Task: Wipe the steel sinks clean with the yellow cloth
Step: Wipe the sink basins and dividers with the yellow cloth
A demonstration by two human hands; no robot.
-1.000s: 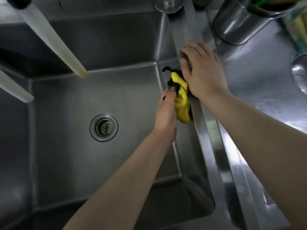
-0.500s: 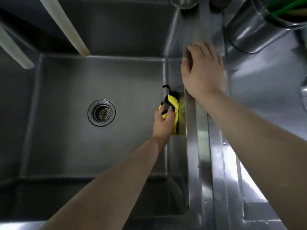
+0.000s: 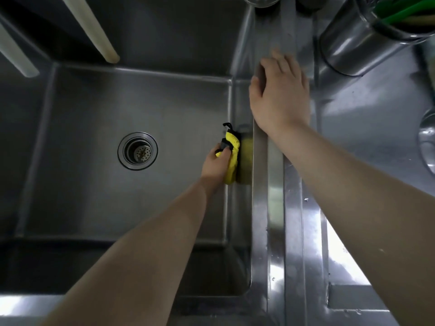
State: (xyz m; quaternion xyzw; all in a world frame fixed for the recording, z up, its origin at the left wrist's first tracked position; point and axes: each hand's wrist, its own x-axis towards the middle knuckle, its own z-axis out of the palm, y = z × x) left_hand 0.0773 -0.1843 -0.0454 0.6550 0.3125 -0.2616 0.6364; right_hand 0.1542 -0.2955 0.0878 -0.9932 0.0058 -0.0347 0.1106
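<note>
A deep steel sink (image 3: 94,114) fills the left of the view, with a round drain strainer (image 3: 138,151) in its floor. Low inside it, my left hand (image 3: 215,164) grips the bunched yellow cloth (image 3: 231,156), which has black trim, and presses it against the sink's right inner wall near the floor. My right hand (image 3: 280,95) lies flat with relaxed fingers on the steel rim (image 3: 275,184) between the sink and the counter, holding nothing.
Two pale faucet spouts (image 3: 91,29) reach over the sink from the upper left. A steel utensil holder (image 3: 360,36) with green utensils stands at the back right on the wet counter (image 3: 367,128). Part of a steel bowl (image 3: 427,142) shows at the right edge.
My left hand has carried the cloth from the top of the right wall, near the rim, down to the wall's base. My right hand has stayed on the rim.
</note>
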